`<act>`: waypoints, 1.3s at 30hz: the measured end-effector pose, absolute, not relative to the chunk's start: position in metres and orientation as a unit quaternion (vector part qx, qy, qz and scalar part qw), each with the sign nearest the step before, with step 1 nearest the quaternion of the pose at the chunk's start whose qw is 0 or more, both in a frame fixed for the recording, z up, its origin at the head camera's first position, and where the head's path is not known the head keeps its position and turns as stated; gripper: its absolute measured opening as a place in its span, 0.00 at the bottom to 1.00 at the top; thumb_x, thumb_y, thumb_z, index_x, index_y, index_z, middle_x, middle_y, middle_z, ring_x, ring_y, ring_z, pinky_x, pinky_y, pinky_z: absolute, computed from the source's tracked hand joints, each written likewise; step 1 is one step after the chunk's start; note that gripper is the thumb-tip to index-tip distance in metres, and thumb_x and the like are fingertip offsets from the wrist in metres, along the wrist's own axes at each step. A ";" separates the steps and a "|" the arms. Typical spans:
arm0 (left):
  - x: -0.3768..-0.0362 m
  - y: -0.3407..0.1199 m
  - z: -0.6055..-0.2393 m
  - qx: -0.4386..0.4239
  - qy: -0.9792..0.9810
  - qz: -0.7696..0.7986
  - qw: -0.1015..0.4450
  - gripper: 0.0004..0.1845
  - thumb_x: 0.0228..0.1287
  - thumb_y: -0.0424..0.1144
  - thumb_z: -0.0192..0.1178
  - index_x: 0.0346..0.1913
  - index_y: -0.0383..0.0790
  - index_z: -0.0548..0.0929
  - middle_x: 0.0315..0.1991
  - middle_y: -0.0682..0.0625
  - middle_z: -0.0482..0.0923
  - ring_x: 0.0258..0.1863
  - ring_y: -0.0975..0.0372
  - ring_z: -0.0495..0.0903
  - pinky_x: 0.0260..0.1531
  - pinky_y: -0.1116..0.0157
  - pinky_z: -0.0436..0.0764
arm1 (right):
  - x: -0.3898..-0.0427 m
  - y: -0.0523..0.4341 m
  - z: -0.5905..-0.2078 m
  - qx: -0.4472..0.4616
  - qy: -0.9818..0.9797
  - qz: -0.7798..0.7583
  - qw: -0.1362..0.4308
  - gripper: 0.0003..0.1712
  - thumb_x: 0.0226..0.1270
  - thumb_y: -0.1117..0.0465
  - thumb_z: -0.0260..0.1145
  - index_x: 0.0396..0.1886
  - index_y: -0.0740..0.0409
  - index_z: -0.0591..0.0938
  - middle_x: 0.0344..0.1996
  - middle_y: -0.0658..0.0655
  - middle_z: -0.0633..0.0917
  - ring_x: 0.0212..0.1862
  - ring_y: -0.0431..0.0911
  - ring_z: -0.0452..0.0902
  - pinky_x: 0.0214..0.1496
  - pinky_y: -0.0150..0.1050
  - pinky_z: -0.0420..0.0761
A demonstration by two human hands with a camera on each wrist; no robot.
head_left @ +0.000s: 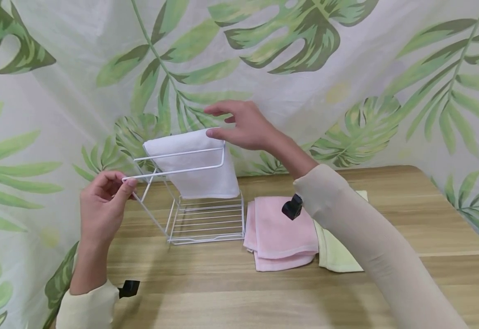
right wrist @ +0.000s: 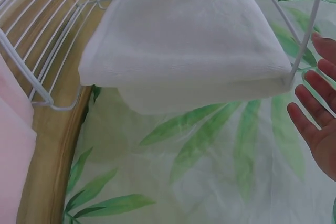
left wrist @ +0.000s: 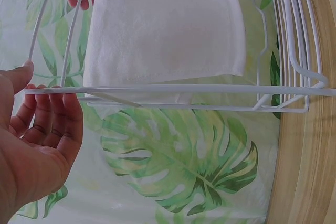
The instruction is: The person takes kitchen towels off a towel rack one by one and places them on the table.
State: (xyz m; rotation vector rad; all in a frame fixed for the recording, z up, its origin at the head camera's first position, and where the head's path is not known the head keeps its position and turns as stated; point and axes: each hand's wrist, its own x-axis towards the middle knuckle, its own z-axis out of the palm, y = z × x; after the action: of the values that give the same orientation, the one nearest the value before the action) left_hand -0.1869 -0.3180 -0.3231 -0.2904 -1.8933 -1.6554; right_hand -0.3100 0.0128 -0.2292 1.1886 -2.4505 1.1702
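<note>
1. The rack (left wrist: pixel 184 89) is pinched by the left hand (head_left: pixel 102 205) at its near left top corner, between thumb and fingers; this hold is best made firm but light, so that the frame is steadied without being tipped
2. Nothing appears to be held by the right hand (head_left: pixel 245 125), whose fingers are parted beside the right end of the upper rails; whether the towel is brushed by the thumb cannot be told
3. The towel (head_left: pixel 202 185), white, is draped over the back rail at the top of the rack, its lower hem hung short of the lower shelf (head_left: pixel 190 242); if it needs evening out, the hem is best drawn straight down and the fold smoothed along the rail from one end to the other
4. Any tug on the towel is best met by an equal check from the left hand, as so thin a frame could be dragged along
5. The pink cloths (head_left: pixel 282 228) are laid folded just right of the rack, with the yellow cloth (head_left: pixel 334 251) beyond them, partly covered by the right forearm; both are best cleared by the sleeve
6. All is borne by the table (head_left: pixel 206 288), backed by a leaf-print curtain (head_left: pixel 297 91)
</note>
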 end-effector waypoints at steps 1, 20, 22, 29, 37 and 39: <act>-0.187 -0.318 -0.323 -0.110 -0.713 -0.624 0.300 0.05 0.67 0.19 0.67 0.38 0.29 0.82 0.27 0.50 0.85 0.23 0.63 0.82 0.26 0.75 0.87 | -0.312 0.011 -0.229 0.401 -0.823 0.392 0.083 0.30 0.76 0.54 0.72 0.73 0.57 0.79 0.72 0.54 0.83 0.74 0.47 0.78 0.74 0.43 0.83; -0.187 -0.317 -0.322 -0.107 -0.713 -0.625 0.298 0.05 0.67 0.19 0.67 0.37 0.29 0.82 0.27 0.50 0.85 0.23 0.64 0.82 0.26 0.75 0.87 | -0.330 -0.026 -0.223 0.429 -0.834 0.347 0.017 0.31 0.74 0.54 0.75 0.73 0.55 0.80 0.72 0.54 0.83 0.73 0.47 0.79 0.75 0.45 0.82; -0.187 -0.318 -0.322 -0.106 -0.714 -0.625 0.298 0.05 0.67 0.19 0.67 0.37 0.29 0.82 0.27 0.50 0.85 0.23 0.64 0.82 0.27 0.75 0.87 | -0.331 -0.030 -0.223 0.431 -0.836 0.338 0.005 0.32 0.73 0.54 0.76 0.73 0.55 0.80 0.72 0.54 0.83 0.73 0.47 0.80 0.77 0.45 0.80; -0.187 -0.318 -0.323 -0.106 -0.716 -0.623 0.298 0.06 0.67 0.19 0.67 0.38 0.29 0.82 0.27 0.51 0.85 0.23 0.64 0.82 0.27 0.75 0.87 | -0.335 -0.040 -0.226 0.439 -0.856 0.274 -0.009 0.32 0.72 0.53 0.77 0.72 0.54 0.81 0.70 0.52 0.84 0.72 0.46 0.81 0.77 0.36 0.77; -0.186 -0.319 -0.323 -0.103 -0.715 -0.623 0.300 0.05 0.67 0.19 0.68 0.38 0.29 0.82 0.27 0.51 0.85 0.24 0.64 0.82 0.27 0.75 0.87 | -0.334 -0.046 -0.228 0.417 -0.869 0.267 0.008 0.21 0.71 0.55 0.77 0.62 0.49 0.89 0.58 0.50 0.92 0.61 0.42 0.86 0.68 0.36 0.82; -0.186 -0.319 -0.323 -0.104 -0.716 -0.621 0.301 0.05 0.67 0.19 0.68 0.38 0.29 0.82 0.27 0.51 0.85 0.24 0.64 0.82 0.26 0.75 0.86 | -0.333 -0.046 -0.230 0.407 -0.870 0.277 0.017 0.19 0.72 0.55 0.77 0.60 0.48 0.90 0.56 0.49 0.92 0.61 0.42 0.86 0.67 0.36 0.83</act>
State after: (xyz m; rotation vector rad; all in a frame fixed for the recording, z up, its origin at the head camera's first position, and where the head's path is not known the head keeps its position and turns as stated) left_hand -0.1859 -0.3192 -0.3231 -0.2756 -1.8994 -1.6490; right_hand -0.3329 -0.0464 -0.2296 1.2643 -2.7040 0.8611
